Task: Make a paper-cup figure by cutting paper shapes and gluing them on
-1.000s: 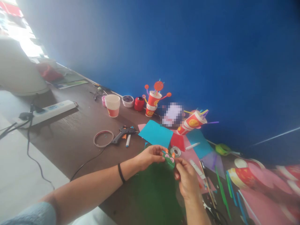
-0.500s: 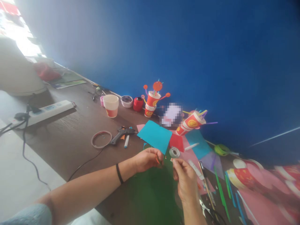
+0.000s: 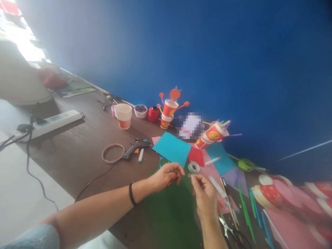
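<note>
My left hand (image 3: 167, 177), a dark band at its wrist, has its fingers curled round a small red-orange piece (image 3: 172, 180) over the green mat (image 3: 168, 211). To its right, my right hand (image 3: 203, 190) pinches a tiny pale piece (image 3: 189, 175) between thumb and forefinger. A small gap separates the two hands. Just behind the right fingertips lies a roll of tape (image 3: 193, 167). Blue paper (image 3: 172, 148) and red paper (image 3: 196, 156) lie beyond the hands.
A black glue gun (image 3: 135, 148) and a ring-shaped roll (image 3: 113, 153) lie left. Paper cups (image 3: 123, 116) and decorated cups (image 3: 169, 109) stand behind. Scissors (image 3: 225, 224), pens and green strips (image 3: 245, 212) are at right. A power strip (image 3: 57, 121) is far left.
My left hand's fingers have lifted and loosened slightly, and the red-orange piece sits lower in them. My right hand keeps its pinch, almost in place.
</note>
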A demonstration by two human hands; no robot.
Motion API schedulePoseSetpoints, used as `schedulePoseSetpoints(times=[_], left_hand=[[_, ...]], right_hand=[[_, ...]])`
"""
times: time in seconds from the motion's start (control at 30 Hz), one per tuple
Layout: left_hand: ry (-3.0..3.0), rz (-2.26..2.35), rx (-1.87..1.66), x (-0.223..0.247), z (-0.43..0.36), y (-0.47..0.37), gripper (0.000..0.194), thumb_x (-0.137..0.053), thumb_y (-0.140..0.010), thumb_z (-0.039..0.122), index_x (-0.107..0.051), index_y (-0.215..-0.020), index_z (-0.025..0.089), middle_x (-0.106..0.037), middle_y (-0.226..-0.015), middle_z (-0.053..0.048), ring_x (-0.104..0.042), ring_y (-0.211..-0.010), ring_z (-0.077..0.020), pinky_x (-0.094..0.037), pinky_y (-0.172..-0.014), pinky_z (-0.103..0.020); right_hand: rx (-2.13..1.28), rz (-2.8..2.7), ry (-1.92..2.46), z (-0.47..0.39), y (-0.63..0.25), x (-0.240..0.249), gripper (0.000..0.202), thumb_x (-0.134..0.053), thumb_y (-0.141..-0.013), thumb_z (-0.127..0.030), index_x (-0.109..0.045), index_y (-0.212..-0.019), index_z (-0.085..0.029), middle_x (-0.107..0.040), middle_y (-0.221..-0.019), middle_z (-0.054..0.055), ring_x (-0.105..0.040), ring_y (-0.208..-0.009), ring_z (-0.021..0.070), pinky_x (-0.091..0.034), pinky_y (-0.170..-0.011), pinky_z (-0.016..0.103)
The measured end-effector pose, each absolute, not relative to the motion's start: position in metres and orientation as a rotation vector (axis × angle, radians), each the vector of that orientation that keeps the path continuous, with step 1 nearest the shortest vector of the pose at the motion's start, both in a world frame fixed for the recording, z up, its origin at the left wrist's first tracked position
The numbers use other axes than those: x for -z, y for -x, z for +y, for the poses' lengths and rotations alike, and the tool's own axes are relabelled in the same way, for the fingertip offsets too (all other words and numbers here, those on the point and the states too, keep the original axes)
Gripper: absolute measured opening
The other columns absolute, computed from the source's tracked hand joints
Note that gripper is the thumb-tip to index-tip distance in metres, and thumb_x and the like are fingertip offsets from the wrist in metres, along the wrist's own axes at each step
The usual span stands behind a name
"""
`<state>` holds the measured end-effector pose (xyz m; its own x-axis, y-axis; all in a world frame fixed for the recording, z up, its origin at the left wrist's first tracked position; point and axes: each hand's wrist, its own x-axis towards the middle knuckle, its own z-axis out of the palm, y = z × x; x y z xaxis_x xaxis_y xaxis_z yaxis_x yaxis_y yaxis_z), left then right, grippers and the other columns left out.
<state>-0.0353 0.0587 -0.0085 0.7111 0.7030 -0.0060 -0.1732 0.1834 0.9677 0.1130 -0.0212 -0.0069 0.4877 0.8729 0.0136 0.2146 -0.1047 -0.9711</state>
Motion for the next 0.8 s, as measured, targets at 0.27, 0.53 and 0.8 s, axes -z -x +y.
schedulePoseSetpoints(times=[0.27,0.53,0.8], left_hand=[[-1.174,0.451,-0.686,0.0039,0.0546,0.0344,0.045,-0.057,-0.078,0.026,-0.045,-0.121,0.018,-0.055,-0.076,0.000,-0.049,-0.063,-0.0082,-0.035,-0.055,-0.019],[-1.374,0.571,-0.709,0.0107,0.0565,0.0317,0.027,-0.068,-0.073,0.033,-0.057,-0.087,0.013,-0.059,-0.084,-0.005,-0.054,-0.078,-0.0135,-0.042,-0.071,-0.024],[-1.472,0.658,-0.717,0.0094,0.0569,0.0329,0.021,-0.063,-0.076,0.032,-0.056,-0.083,0.014,-0.055,-0.075,0.000,-0.046,-0.054,-0.0052,-0.035,-0.049,-0.017]], right_hand=[[-0.721,-1.006,1.627,-0.0215,-0.1113,0.0046,0.030,-0.062,-0.075,-0.045,-0.065,-0.077,-0.016,-0.059,-0.058,0.000,-0.049,-0.051,0.0133,-0.033,-0.044,0.022],[-0.718,-1.093,1.581,-0.0231,-0.1078,-0.0009,0.021,-0.063,-0.075,-0.038,-0.067,-0.076,-0.017,-0.067,-0.069,0.003,-0.061,-0.068,0.0191,-0.048,-0.063,0.027],[-0.756,-1.168,1.589,-0.0240,-0.1072,-0.0013,0.022,-0.060,-0.078,-0.039,-0.064,-0.074,-0.018,-0.067,-0.068,0.003,-0.061,-0.067,0.0186,-0.048,-0.064,0.027]])
